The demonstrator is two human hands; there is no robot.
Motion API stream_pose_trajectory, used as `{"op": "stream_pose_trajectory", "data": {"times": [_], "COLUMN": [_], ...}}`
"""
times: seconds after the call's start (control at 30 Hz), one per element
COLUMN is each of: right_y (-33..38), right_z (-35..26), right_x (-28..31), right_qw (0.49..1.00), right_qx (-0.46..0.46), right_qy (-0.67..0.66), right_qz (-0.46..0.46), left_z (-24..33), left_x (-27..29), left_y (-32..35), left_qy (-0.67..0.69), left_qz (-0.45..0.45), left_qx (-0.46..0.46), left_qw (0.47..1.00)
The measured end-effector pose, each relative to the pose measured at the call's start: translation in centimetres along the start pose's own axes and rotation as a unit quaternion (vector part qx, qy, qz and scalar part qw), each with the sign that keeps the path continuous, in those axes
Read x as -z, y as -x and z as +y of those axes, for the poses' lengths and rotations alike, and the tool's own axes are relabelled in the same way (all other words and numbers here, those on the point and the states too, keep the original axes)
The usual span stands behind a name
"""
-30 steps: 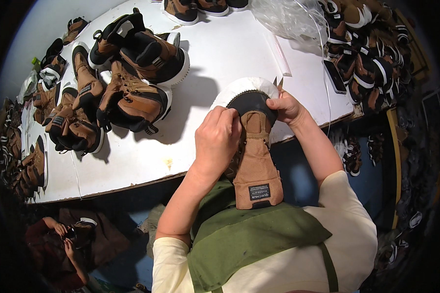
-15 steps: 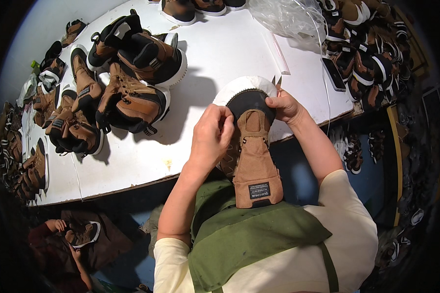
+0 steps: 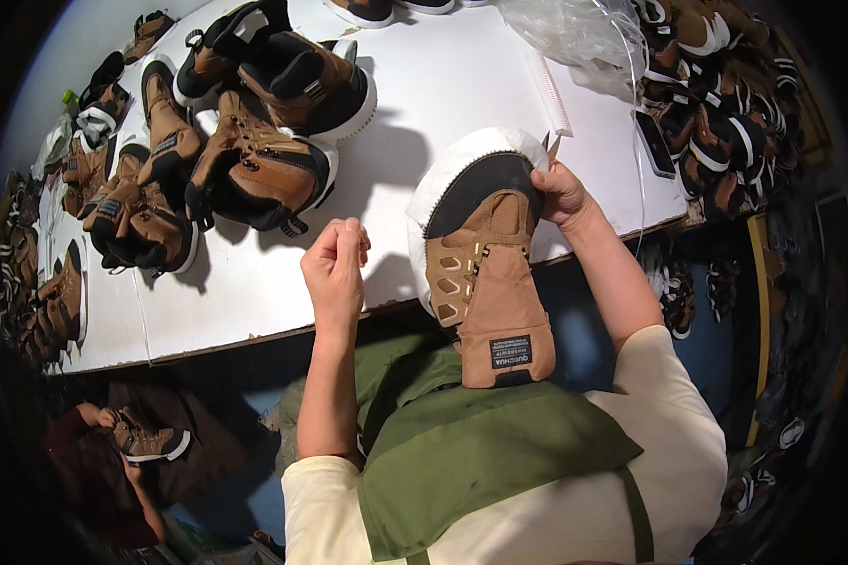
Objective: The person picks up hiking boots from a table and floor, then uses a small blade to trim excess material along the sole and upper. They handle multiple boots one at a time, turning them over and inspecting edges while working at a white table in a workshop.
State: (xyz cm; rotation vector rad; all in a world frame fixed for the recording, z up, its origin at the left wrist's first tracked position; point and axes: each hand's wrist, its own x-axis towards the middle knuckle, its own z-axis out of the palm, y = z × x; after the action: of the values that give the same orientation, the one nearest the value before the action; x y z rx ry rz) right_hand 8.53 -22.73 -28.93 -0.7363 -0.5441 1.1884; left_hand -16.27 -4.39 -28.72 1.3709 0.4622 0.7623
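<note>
A brown and black hiking shoe [image 3: 499, 226] with a white sole rim rests tilted against the front of my green apron, toe pointing away. My right hand [image 3: 565, 196] grips its toe end on the right, thumb on the black toe cap. Two thin pointed metal tips [image 3: 552, 143], like small snips, stick out past those fingers; the rest of that tool is hidden. Left of the shoe and apart from it, my left hand [image 3: 336, 268] is raised with its fingers curled together. Whatever they may pinch is too small to make out.
Several similar shoes [image 3: 259, 160] crowd the left of the white table [image 3: 386, 245]. A ruler [image 3: 551, 99], clear plastic bag [image 3: 584, 42] and dark phone [image 3: 654, 144] lie toward the right, beside piled shoes [image 3: 725, 132]. At lower left, another person's hands hold a shoe [image 3: 151, 441].
My left hand has come off the shoe's toe edge and moved left. The shoe has turned slightly in my right hand, showing its lace-loop side. The other person's shoe has turned too.
</note>
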Motion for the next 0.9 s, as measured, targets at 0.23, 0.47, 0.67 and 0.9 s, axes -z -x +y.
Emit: {"op": "stream_pose_trajectory", "data": {"times": [0.23,0.47,0.67,0.9], "right_y": [-1.3,4.0,-1.4,-2.7], "right_z": [1.1,0.1,-5.9,-8.6], "right_x": [1.4,14.7,10.8,5.1], "right_qw": [0.999,0.987,0.983,0.969], "right_qx": [-0.023,-0.007,-0.014,-0.002], "right_qy": [-0.024,-0.002,0.098,0.228], "right_qz": [-0.003,0.161,-0.157,-0.094], "left_z": [-1.3,-5.6,-0.6,2.5], "left_x": [-1.2,-6.9,-7.2,-6.3], "left_y": [-0.4,-1.3,-1.2,-1.3], "left_qy": [-0.091,-0.014,0.06,0.034], "left_qz": [0.012,-0.113,-0.021,0.043], "left_qx": [-0.009,0.022,-0.163,-0.206], "left_qw": [0.996,0.993,0.985,0.977]}}
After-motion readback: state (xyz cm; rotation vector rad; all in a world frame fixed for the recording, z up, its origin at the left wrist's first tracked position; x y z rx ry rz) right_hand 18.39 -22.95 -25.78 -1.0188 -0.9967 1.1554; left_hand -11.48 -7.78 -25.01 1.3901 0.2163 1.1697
